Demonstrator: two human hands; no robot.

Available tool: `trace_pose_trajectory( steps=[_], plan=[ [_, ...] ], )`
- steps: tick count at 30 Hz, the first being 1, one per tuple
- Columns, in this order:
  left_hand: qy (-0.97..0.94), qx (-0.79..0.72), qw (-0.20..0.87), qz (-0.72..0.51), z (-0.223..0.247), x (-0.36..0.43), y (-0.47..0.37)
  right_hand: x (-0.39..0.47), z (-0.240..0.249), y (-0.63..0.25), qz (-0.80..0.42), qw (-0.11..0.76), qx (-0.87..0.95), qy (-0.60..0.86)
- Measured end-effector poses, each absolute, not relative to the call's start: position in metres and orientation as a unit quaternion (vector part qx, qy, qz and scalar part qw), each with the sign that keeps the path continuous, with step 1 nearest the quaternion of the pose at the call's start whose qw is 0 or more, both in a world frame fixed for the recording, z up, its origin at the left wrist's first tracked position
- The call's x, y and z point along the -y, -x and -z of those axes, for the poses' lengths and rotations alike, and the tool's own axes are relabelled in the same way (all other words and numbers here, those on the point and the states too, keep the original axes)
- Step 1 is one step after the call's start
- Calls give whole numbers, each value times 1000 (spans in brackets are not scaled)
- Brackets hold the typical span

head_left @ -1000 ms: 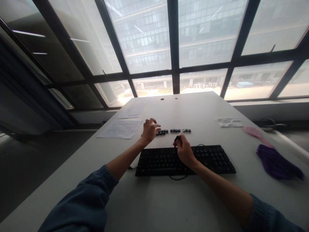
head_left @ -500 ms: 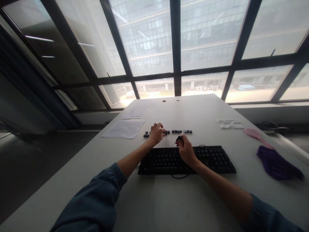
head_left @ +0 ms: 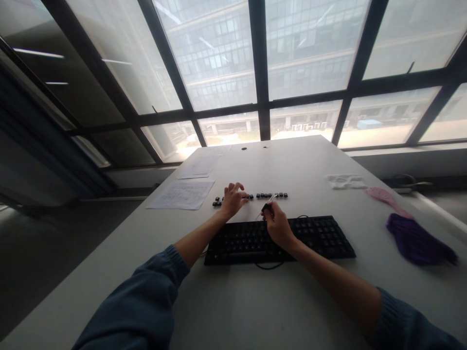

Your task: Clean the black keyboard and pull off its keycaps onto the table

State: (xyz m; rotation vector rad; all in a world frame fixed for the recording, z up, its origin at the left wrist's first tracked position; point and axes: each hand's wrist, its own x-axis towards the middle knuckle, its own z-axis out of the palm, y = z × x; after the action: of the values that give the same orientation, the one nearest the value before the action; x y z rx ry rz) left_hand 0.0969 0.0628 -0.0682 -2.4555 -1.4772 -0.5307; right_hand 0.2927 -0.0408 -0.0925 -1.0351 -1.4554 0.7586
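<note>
A black keyboard (head_left: 233,245) lies on the white table, with a row of small black keycaps (head_left: 263,196) behind it. My left hand (head_left: 233,199) is over the left part of this row, fingers spread and bent, the fingertips close to some keycaps; nothing shows held in it. Above the back edge of the keyboard, my right hand (head_left: 276,221) is closed around a small tool (head_left: 267,207) with a black handle and thin pale wires. More keycaps (head_left: 216,201) sit left of my left hand.
Written paper sheets (head_left: 181,195) lie at the left on the white table (head_left: 233,301). On the right are a folded white cloth (head_left: 346,182), a pink brush (head_left: 383,196) and a purple cloth (head_left: 418,240). Large windows stand behind the table.
The view has shifted slightly. My left hand has lifted a little and its fingers have spread wider; my right hand still holds the small tool in nearly the same place.
</note>
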Motion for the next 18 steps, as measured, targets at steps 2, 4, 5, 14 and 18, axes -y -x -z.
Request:
trace_pose_trajectory(
  steps=[2,4,5,14,18],
  plan=[
    [838,503,112,180,69,-63,-96,41,92,-293,-321,565,619,440],
    [838,503,114,176,69,-63,-96,41,91,-293,-323,564,619,441],
    [838,504,116,175,70,-63,-96,42,91,-293,-324,563,619,442],
    [811,541,63,213,78,-67,-94,41,92,-292,-330,565,615,440],
    [798,559,45,222,80,-67,-92,42,92,-293,-332,566,615,437]
  ],
)
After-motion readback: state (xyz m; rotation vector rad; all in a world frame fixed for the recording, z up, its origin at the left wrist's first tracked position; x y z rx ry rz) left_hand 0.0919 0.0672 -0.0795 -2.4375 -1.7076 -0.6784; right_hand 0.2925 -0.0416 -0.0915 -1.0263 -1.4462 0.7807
